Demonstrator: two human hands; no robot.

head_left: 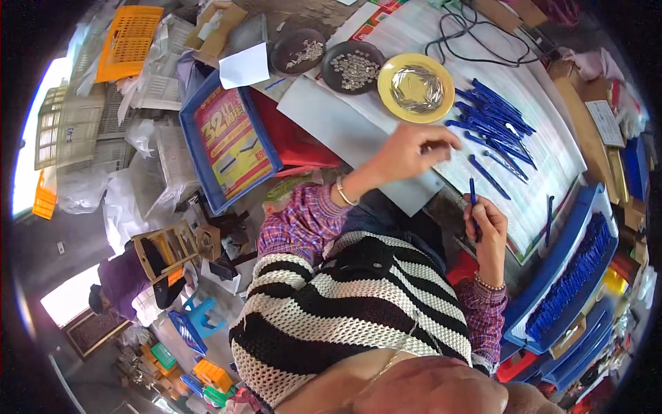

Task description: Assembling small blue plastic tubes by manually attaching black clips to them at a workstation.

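- The right hand (487, 222) is curled closed around a slim blue pen barrel (473, 200), held upright with its upper end poking out above the fingers; a beaded bracelet circles that wrist
- The left hand (414, 148) hovers over the white table sheet (552, 117), fingers drawn together in a narrow pinch; whether anything small sits between the fingertips, I cannot tell; a thin bangle sits on that wrist
- A loose heap of blue pen barrels (493, 114), smooth plastic and tapered, lies on the sheet just beyond the left hand; a few strays lie nearer the right hand
- A round yellow dish (416, 87) holds thin shiny metal pieces; two dark round dishes (353, 66) beside it hold small silvery parts
- A blue tray (572, 276) to the right of the right hand is packed with neat rows of blue barrels
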